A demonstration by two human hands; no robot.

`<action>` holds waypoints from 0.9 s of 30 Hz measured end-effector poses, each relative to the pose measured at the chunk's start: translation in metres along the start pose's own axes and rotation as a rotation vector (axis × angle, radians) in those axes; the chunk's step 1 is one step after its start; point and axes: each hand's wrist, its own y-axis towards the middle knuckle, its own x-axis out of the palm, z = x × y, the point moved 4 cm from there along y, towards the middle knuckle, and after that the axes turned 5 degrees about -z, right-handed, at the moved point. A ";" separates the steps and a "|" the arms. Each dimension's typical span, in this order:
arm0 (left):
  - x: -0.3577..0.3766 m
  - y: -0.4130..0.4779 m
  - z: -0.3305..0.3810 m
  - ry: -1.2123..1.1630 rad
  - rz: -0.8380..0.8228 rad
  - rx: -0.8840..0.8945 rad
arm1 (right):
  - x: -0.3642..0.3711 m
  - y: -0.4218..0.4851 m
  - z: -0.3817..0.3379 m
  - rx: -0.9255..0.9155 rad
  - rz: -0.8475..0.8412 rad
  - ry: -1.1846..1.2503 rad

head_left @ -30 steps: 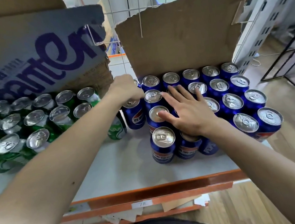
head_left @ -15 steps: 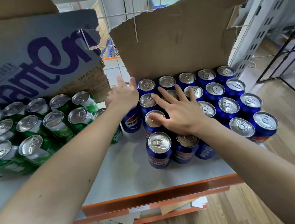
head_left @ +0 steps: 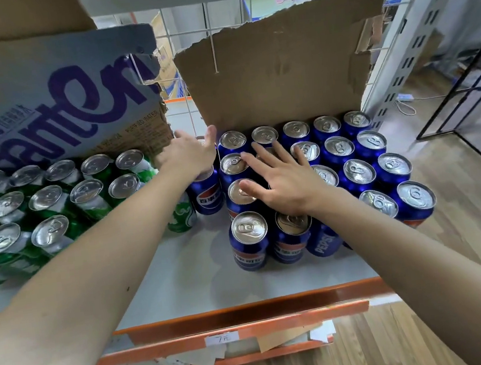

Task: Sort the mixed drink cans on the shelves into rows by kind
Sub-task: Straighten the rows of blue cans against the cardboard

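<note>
My left hand (head_left: 192, 155), fingers straight, covers the lone blue can (head_left: 206, 194) just left of the blue can block (head_left: 361, 167); my right hand (head_left: 288, 187) lies spread flat atop it.

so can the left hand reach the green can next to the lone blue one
Likely yes: the left hand is just beyond the green can, with bare shelf in front of it.
</note>
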 end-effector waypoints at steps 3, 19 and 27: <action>-0.008 0.003 -0.022 -0.130 -0.250 0.120 | -0.003 -0.015 0.003 -0.055 -0.004 0.002; 0.005 -0.022 -0.053 0.364 -0.094 0.393 | 0.005 -0.024 -0.003 -0.062 -0.040 -0.089; -0.012 -0.097 -0.074 0.220 0.240 0.398 | -0.019 -0.025 -0.044 -0.230 0.134 0.034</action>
